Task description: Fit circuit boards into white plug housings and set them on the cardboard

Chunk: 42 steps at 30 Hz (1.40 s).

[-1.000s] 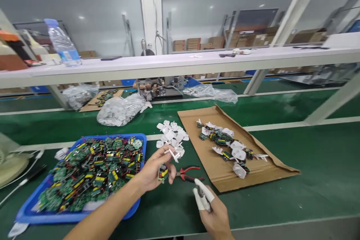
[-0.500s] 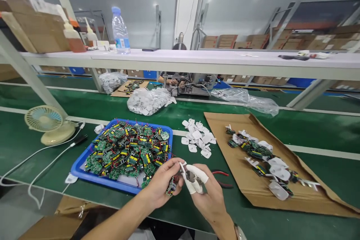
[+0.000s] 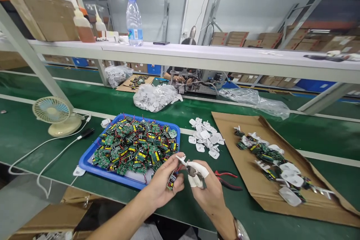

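Note:
My left hand (image 3: 164, 182) is closed on a small green circuit board (image 3: 171, 180) with red wires, just in front of the blue tray (image 3: 89, 157) heaped with several such boards. My right hand (image 3: 205, 191), with white finger cots on two fingers, pinches a small white plug part (image 3: 182, 160) against the board. Both hands meet above the green mat near the table's front edge. Red-handled pliers (image 3: 227, 180) lie just right of my right hand.
A pile of white plug shells (image 3: 206, 138) lies behind my hands. A cardboard sheet (image 3: 247, 172) at right carries assembled pieces. A small fan (image 3: 54, 114) and cable stand at left. A bag of white parts (image 3: 154, 97), a shelf with a water bottle (image 3: 134, 20), and a co-worker's hands (image 3: 180, 78) lie beyond.
The view has swung left and down. My hands came together from apart; the right hand rose from the mat to meet the board in the left hand, and the white part now sits between them.

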Motion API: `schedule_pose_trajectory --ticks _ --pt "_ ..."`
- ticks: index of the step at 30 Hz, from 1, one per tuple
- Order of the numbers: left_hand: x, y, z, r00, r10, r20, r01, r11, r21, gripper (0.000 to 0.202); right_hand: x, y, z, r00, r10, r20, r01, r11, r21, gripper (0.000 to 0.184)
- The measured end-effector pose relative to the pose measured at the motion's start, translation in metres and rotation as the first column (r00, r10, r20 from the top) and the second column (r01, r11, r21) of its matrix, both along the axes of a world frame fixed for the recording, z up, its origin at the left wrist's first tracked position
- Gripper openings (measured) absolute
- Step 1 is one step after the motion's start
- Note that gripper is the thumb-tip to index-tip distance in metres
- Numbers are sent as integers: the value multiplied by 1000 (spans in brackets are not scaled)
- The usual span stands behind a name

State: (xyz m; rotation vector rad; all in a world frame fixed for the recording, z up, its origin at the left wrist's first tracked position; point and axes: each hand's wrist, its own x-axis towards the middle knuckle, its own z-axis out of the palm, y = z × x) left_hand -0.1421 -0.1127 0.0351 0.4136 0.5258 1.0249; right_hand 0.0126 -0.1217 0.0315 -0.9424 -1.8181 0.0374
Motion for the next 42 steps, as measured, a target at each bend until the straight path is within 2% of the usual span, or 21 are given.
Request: schedule_pose_trajectory --ticks 3,6,8,10,12,13,15,18,20,23,25,27,28,31,33,35,37,42 --pt "-1 -1 1 995 -3 -97 4 1000 6 60 0 3 0 1000 -22 20 21 999 26 31" --pt "0 -2 -2 958 108 -267 -97 994 53 67 3 7 2 998 -45 48 42 998 52 33" --pt "-1 -2 -5 907 182 -380 -157 983 96 60 4 8 4 994 -65 84 59 995 75 34" --pt "-4 0 -7 871 142 -470 -88 987 134 49 6 8 4 984 -96 150 78 989 122 35" --pt "-8 1 -7 843 38 -537 67 982 176 42 6 6 4 964 -128 235 88 980 177 35" --pt "-11 2 -7 820 8 -572 134 969 206 40 6 5 3 952 -141 271 87 975 203 35" --pt "-18 1 -5 756 46 -653 202 932 300 35 4 3 1 939 -157 305 86 969 232 33" --pt "-26 -1 0 608 256 -752 248 838 485 23 2 0 2 946 -162 282 90 964 252 28" --pt "-28 -4 3 526 385 -758 275 767 580 20 2 -3 5 942 -157 298 76 960 269 25" --pt "-29 -9 9 470 478 -742 279 717 639 17 3 -8 11 918 -158 364 53 958 282 25" --pt "-28 -12 11 465 463 -755 297 722 626 18 4 -11 13 911 -157 380 51 960 274 25" --pt "-27 -14 13 503 413 -759 295 744 600 18 4 -11 11 922 -144 360 45 962 269 23" --pt "-26 -14 14 554 369 -746 279 762 584 17 4 -10 9 933 -133 333 45 965 260 21" --pt "-22 -12 13 767 180 -615 211 835 508 24 5 -5 4 978 -60 202 24 984 175 24" --pt "-20 -10 12 848 114 -518 163 874 458 33 7 -3 3 995 -2 102 -5 998 68 29" --pt "-20 -8 11 851 153 -502 106 887 449 39 12 -3 5 999 35 31 -34 999 -37 32" --pt "-21 -8 10 810 234 -537 57 881 471 42 17 -5 7 999 47 20 -44 992 -118 33" --pt "-26 -9 6 714 370 -595 -12 855 518 40 29 -16 6 990 3 142 20 986 -163 39"
